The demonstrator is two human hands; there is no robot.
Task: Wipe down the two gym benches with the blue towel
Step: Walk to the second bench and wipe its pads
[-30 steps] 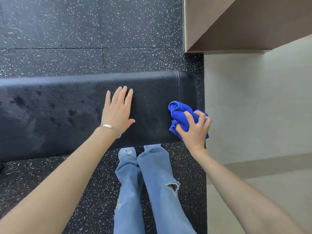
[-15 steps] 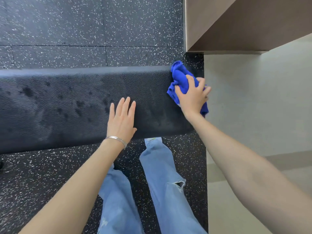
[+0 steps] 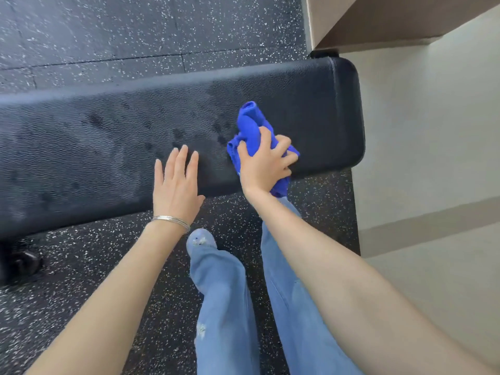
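Observation:
A black padded gym bench [image 3: 108, 142] runs across the view from the left edge to its rounded right end, with dark damp spots on its textured top. My right hand [image 3: 263, 165] is shut on the bunched blue towel [image 3: 251, 125] and presses it onto the bench top near the front edge, a little in from the right end. My left hand [image 3: 176, 185] lies flat with fingers spread on the front part of the bench, just left of the towel. A silver bangle sits on its wrist. Only one bench is in view.
Black speckled rubber floor [image 3: 108, 31] lies beyond and in front of the bench. A pale wall [image 3: 433, 131] and a beige boxed ledge [image 3: 392, 20] stand right of the bench end. My legs in blue jeans [image 3: 224, 293] stand close to the bench. A black bench foot [image 3: 24, 262] is lower left.
My right hand has drawn the towel from the bench's far right corner back toward the front edge and leftward. The view has shifted, showing the bench's right end; my left hand stays flat.

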